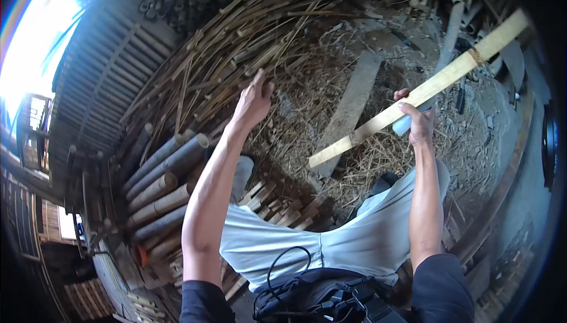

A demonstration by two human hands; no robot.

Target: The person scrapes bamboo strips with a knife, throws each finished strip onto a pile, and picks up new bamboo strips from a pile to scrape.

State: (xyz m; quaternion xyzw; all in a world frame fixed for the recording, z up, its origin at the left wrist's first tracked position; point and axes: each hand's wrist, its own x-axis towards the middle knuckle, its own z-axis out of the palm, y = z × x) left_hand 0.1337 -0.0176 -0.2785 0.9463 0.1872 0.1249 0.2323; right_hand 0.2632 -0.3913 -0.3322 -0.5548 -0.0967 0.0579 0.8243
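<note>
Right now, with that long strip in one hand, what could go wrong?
The long, flat, pale-yellow bamboo strip is held by the right grip, while the left grip is off it, so it might twist or tip. Loose, thin, straw-coloured shavings litter the floor, so a foot could slip.

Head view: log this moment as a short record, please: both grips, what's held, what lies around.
Right grip: closed on pale flat strip, thumb on top
Left grip: raised, no held object visible
Behind strip: bluish length; whether also held, unclear
Strip angle: slanting, far end toward picture's upper right
Ground: flat board, straw-like shavings
Picture left: stacked poles
Beyond left grip: heap of split canes
</note>
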